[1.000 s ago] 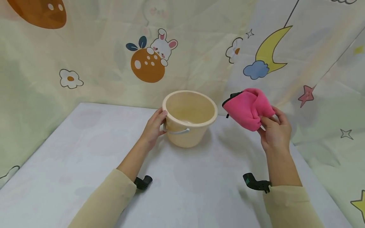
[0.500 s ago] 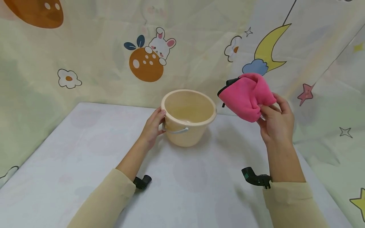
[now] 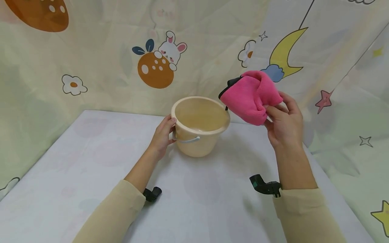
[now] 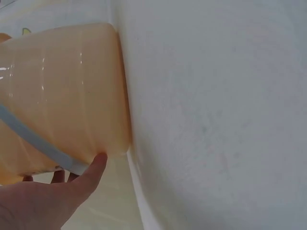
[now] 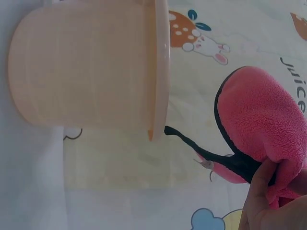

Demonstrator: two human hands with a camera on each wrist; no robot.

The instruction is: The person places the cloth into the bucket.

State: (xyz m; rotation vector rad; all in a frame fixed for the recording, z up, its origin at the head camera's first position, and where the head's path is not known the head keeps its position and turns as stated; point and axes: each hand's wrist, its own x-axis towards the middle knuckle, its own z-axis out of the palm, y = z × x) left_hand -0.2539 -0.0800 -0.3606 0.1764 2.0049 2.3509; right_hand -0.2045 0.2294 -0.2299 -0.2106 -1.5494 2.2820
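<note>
A cream plastic bucket (image 3: pixel 199 146) stands upright on the table, its inside bare where it shows. The grey handle (image 3: pixel 192 139) hangs down along its side. My left hand (image 3: pixel 161 135) grips the bucket's left side near the rim; the left wrist view puts the thumb (image 4: pixel 96 167) by the handle's end. To the right, my right hand (image 3: pixel 286 125) pinches a bunched pink fleecy cloth (image 3: pixel 249 98) with black edging. It is held up in the air beside the bucket, at and above rim height. A black strap (image 5: pixel 206 152) dangles from it toward the rim in the right wrist view.
The table (image 3: pixel 106 162) has a pale cover. Behind it hangs a printed curtain (image 3: pixel 103 60) with cartoon figures, close to the table's back edge. Black wrist cameras (image 3: pixel 264 185) stick out from both sleeves.
My right hand has lifted the pink cloth and then brought it left, close to the bucket's right rim. The left hand and the bucket stay in place.
</note>
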